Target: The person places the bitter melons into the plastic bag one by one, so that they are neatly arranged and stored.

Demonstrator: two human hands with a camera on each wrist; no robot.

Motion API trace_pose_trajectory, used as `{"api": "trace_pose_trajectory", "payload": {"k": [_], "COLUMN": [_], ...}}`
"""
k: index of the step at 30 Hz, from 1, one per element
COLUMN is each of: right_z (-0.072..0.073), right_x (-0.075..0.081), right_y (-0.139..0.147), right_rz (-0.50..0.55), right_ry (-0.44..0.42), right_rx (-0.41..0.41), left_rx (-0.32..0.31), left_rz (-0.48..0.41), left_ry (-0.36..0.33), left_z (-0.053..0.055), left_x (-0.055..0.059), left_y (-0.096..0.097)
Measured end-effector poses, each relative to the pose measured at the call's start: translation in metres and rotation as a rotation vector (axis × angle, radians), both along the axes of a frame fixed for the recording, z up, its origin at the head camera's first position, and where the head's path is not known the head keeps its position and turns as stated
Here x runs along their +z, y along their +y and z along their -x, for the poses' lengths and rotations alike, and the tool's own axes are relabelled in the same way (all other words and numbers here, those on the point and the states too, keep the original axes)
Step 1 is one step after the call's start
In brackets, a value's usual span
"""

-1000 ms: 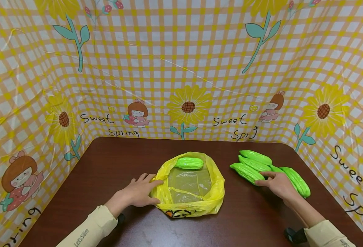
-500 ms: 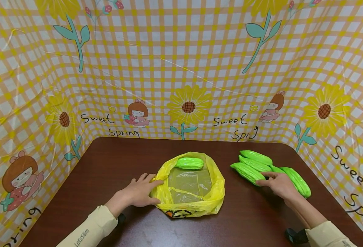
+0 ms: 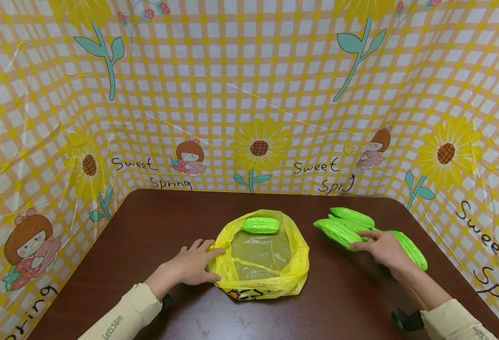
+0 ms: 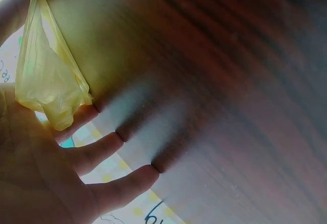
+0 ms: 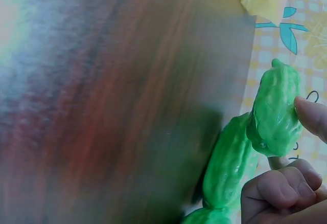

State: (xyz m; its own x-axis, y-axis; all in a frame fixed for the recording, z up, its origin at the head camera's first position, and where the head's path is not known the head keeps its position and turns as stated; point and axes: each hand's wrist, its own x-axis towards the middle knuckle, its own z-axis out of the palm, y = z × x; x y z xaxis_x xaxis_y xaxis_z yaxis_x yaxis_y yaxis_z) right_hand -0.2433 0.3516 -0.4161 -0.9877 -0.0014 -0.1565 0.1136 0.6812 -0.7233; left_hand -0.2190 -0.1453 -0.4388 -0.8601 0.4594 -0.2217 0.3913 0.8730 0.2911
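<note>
My right hand point(image 3: 387, 251) pinches a glossy green bitter melon point(image 3: 337, 233) between thumb and fingers, at the right of the table. In the right wrist view this bitter melon point(image 5: 276, 109) is raised off the table beside the others. Left of centre, my left hand point(image 3: 191, 262) rests with spread fingers against the side of a yellow plastic bag point(image 3: 298, 259). The left wrist view has its fingertips on the tabletop and the bag's edge point(image 4: 51, 75) between thumb and fingers. Inside the wide-mouthed bag, one bitter melon point(image 3: 261, 225) lies at the far side.
More bitter melons lie at the right: one behind point(image 3: 353, 217) the held one and another point(image 3: 410, 249) beyond my right hand, which partly hides the group. The dark brown table point(image 3: 164, 212) is enclosed by a checked cloth point(image 3: 215, 104) at the back and sides.
My right hand has lifted the pinched bitter melon slightly up and away from the table, so it now covers more of the one behind it. The left hand and bag stay put.
</note>
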Motion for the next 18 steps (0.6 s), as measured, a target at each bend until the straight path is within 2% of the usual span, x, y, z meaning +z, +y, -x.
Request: {"api": "trace_pose_trajectory", "payload": {"k": [4,18], "right_z": [0.001,0.007], "right_x": [0.004,0.017], "right_y": [-0.003,-0.016], "right_rz": [0.038,0.037], "right_ry": [0.022,0.013], "right_rx": [0.013,0.061], "left_rx": [0.003,0.003], "left_rz": [0.002,0.0], "left_ry": [0.0,0.0], "left_z": [-0.001,-0.002], "left_x": [0.0,0.001], "left_y": [0.0,0.0]}}
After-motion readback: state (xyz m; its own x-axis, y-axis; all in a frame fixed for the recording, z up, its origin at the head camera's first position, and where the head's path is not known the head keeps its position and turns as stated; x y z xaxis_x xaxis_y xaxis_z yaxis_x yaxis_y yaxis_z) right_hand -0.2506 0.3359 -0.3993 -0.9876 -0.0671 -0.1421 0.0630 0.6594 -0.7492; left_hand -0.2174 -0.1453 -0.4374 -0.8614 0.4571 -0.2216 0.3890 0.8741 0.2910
